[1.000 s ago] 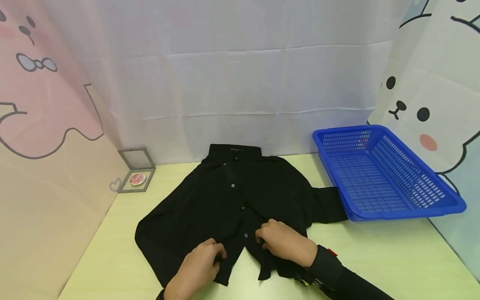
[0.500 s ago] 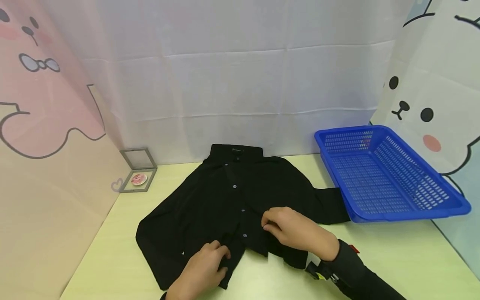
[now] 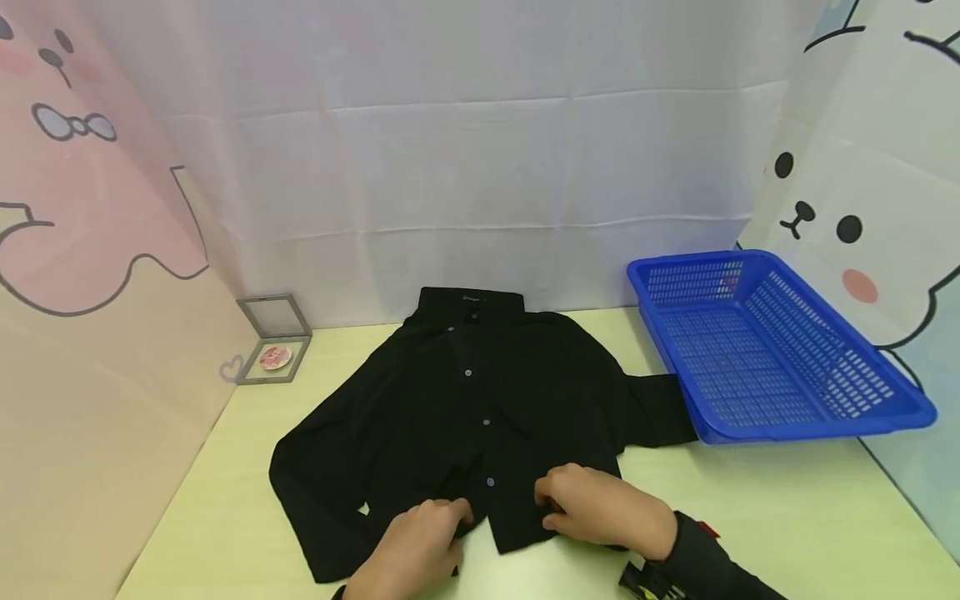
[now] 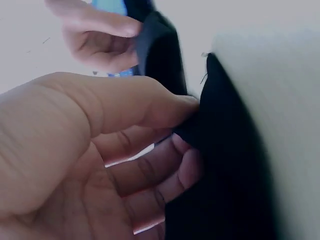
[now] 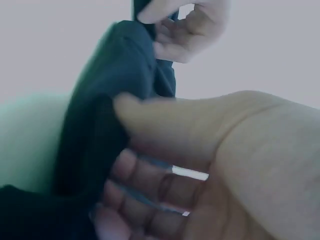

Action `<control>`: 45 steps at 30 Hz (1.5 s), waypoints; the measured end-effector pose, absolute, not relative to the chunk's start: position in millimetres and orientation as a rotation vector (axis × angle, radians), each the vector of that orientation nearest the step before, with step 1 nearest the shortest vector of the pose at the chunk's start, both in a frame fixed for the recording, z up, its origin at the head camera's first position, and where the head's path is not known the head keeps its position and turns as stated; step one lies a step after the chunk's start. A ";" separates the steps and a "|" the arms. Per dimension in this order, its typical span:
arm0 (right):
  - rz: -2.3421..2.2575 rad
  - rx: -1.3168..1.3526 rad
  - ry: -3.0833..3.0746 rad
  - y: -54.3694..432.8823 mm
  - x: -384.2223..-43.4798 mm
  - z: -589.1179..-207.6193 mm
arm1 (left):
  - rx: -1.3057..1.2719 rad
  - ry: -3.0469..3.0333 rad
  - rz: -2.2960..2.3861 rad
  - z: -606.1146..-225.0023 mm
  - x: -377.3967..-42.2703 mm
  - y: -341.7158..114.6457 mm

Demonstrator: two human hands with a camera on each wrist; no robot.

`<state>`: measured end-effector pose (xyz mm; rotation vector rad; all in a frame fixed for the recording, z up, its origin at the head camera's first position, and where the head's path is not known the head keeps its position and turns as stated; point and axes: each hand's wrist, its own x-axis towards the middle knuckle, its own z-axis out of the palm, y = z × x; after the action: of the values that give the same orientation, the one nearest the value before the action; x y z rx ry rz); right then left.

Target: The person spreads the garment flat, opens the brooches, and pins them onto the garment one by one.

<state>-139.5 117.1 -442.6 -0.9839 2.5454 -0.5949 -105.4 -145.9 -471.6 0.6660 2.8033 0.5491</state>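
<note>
A black button-up shirt lies front up on the pale yellow table, collar toward the back wall. Its lower front edge is between my two hands. My left hand pinches the hem on the left front panel; in the left wrist view the thumb presses the cloth against curled fingers. My right hand pinches the hem on the right front panel, thumb and fingers on either side of the fabric in the right wrist view. The left sleeve bends down toward the near edge, and the right cuff reaches the basket.
A blue plastic basket stands at the right, over the cuff's end. At the back left sits a small grey-framed open case with a pink-and-white round item. Printed cloth walls enclose the table.
My right hand has lifted, shifted right, then come down toward the hem, and the right front panel now lies straighter. My left hand has moved slightly right and down.
</note>
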 end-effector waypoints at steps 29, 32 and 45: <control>-1.266 -1.034 2.909 115.2 -159.3 -451.8 | 0.542 3.209 0.749 -447.5 -152.7 -166.9; -1.260 -1.327 2.626 111.2 -145.2 -450.6 | 0.540 3.224 0.753 -447.8 -152.4 -165.4; -0.743 -1.443 2.335 103.7 -118.0 -460.7 | 0.739 3.118 0.712 -447.9 -140.9 -163.0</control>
<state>-118.0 103.7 -460.7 -1.4434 2.3349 -0.7434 -140.9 -163.0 -447.9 0.7388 3.1176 0.7118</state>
